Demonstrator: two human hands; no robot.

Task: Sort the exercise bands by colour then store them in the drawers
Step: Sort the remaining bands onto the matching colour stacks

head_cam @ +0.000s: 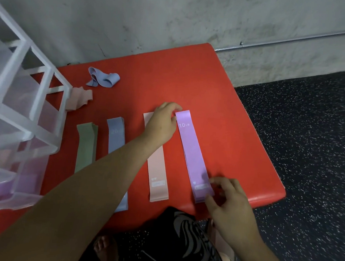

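Head view: 4 bands lie flat side by side on the red tabletop [191, 75]: green band [86, 145], blue band [115, 135], pink band [157, 165], purple band [194, 156] marked 10 LB. The left hand [165, 119] pinches the purple band's far corner. The right hand [229, 206], fingers curled, sits at its near end, too blurred to tell the grip. The clear drawers [18, 100] stand at left

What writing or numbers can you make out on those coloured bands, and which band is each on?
"10 LB": on the purple band, far end.
"20": faint, on the blue band; rest unreadable.
Small white labels on pink band and purple band: too blurred.
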